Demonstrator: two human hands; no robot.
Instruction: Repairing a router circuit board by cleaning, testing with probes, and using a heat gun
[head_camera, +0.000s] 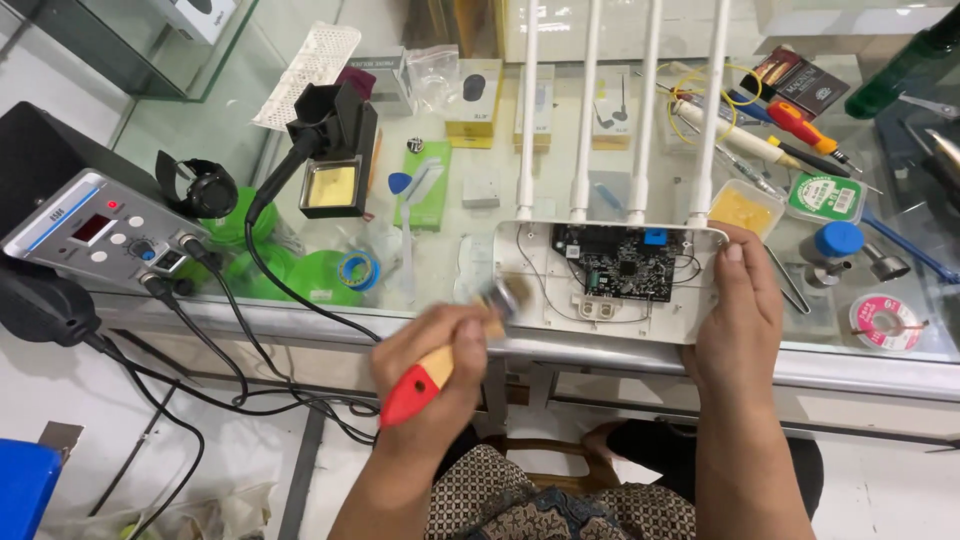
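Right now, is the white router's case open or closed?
Open. The router lies with its cover off, the dark circuit board and thin wires exposed; the right hand steadies its edge.

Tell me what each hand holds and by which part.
Left hand holds a brush by its red-and-yellow handle. Right hand grips the opened router at its right edge.

Brush (455, 345) head blurred, bristles can't be made out; handle partly hidden inside left grip (430, 365). Router (610, 280) right end covered by right grip (745, 310). Antenna (650, 100) tops cut off at top edge. Green bottle (905, 60) cropped at the corner. Small packets behind: details too small.
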